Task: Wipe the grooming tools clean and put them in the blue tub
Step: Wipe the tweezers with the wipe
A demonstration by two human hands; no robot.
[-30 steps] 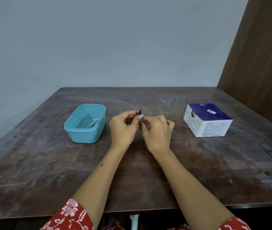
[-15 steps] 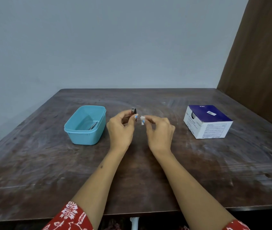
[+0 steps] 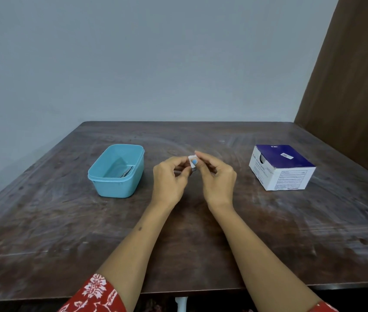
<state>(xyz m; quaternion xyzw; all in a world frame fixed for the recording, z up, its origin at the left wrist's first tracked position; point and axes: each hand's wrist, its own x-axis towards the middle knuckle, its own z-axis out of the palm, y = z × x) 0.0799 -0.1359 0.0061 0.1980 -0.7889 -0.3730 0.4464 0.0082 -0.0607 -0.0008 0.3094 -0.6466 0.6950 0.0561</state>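
Note:
My left hand (image 3: 169, 180) pinches a small metal grooming tool (image 3: 193, 169), of which only a dark tip shows below my thumb. Against the tool my right hand (image 3: 218, 176) presses a small white wipe (image 3: 191, 157), held between thumb and forefinger. Both hands hover just above the middle of the wooden table (image 3: 201, 244). To the left of my left hand stands the blue tub (image 3: 115, 188), with a thin metal tool (image 3: 127, 173) lying on its bottom.
A blue and white cardboard box (image 3: 286, 176) stands on the table to the right of my hands. A grey wall rises behind the table, and a brown panel stands at the far right.
The hands were together, drew slightly apart half a second ago with the tool's tip and the wipe visible, and have now met again, the wipe covering the tool's top.

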